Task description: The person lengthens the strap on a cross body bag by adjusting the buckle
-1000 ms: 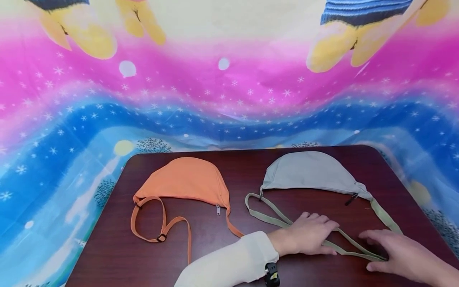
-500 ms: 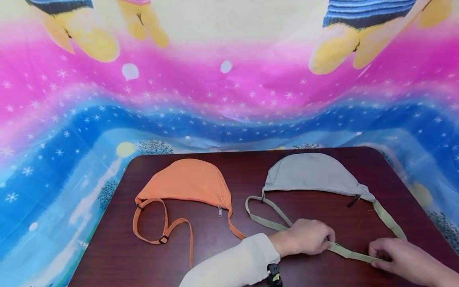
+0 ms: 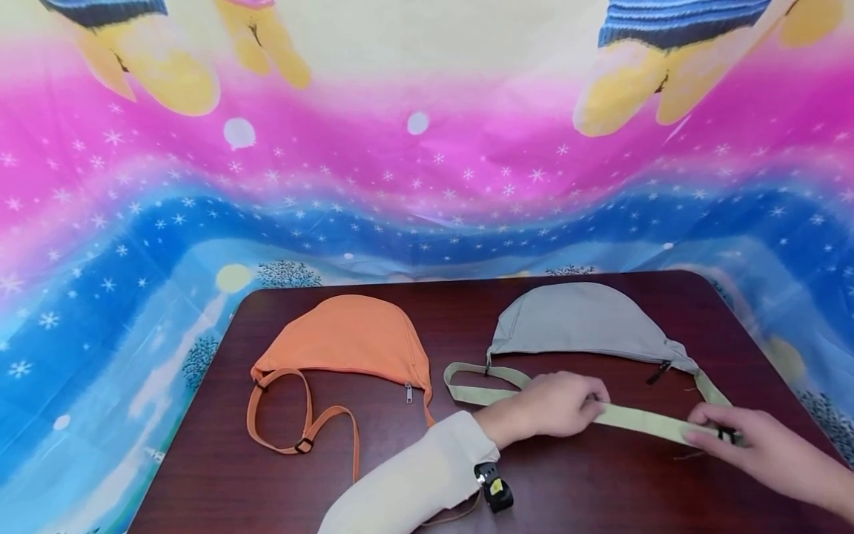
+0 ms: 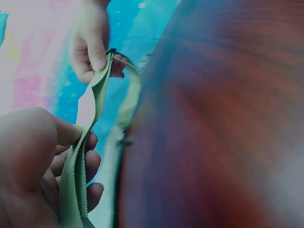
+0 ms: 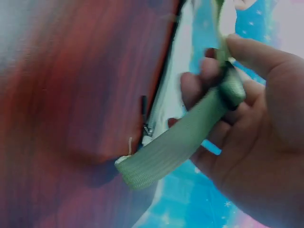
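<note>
A grey half-moon sling bag (image 3: 580,322) lies at the back right of the table, its zip pull hanging at the right end. Its pale green strap (image 3: 640,420) is stretched between both hands in front of the bag. My left hand (image 3: 560,404) pinches the strap between thumb and fingers; in the left wrist view two layers of webbing (image 4: 78,175) run through the grip. At the strap's right part, my right hand (image 3: 747,437) pinches it beside a black buckle (image 5: 230,85). From there the strap curves back to the bag's corner.
An orange sling bag (image 3: 347,334) lies to the left, its strap (image 3: 300,445) looped toward the front. The dark wooden table (image 3: 220,475) has a patterned cloth (image 3: 414,185) hanging behind it. A black band (image 3: 494,487) is on the left wrist.
The right hand has closed on the strap. Both hands have raised it toward the bag and drawn it taut, with the buckle now showing by the right hand.
</note>
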Demonstrator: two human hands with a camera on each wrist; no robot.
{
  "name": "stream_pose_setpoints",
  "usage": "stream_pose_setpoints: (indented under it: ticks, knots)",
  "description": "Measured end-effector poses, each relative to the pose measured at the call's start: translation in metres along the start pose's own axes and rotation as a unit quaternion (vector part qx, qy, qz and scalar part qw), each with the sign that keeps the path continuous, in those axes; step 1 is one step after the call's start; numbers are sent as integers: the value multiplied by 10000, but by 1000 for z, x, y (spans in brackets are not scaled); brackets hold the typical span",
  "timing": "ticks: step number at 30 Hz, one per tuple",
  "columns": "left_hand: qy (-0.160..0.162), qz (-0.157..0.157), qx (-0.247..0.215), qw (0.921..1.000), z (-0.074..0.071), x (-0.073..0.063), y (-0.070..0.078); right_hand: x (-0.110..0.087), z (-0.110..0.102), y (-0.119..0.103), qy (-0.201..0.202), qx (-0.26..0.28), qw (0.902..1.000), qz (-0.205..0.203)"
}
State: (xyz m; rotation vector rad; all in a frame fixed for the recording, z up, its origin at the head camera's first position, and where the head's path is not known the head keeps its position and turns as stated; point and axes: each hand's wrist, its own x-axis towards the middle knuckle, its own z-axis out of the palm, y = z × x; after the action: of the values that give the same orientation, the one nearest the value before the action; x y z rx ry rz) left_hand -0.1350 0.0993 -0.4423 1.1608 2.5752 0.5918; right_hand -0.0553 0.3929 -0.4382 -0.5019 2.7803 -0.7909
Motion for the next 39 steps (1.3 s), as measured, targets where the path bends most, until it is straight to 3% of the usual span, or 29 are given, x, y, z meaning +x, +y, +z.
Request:
stream_pose_setpoints:
  ticks: [5,10,14,20,28,39]
  knots:
    - [371,112,-411,9984,-21,-1,-17,7,-6,-10,1118,-23,9937,-30]
    - [613,137,-845,9944,-35,-2,-32,16,-11,-13,1788,231,9826,-441]
    - [762,128,-930,9927,-38,-3,-40,23,-11,-17,2170,425,9740,-501]
    - [802,397,-756,9931,-30,0,-40,30,-7,-28,2280,733,9698,-464]
    - [1654,971,-524,9800,-26,14,-11,44,-4,-41,2443,1001,9628,-578]
    - [1566,817,-858,9805,-20,25,3,44,0,-40,2470,1414,9561,-694]
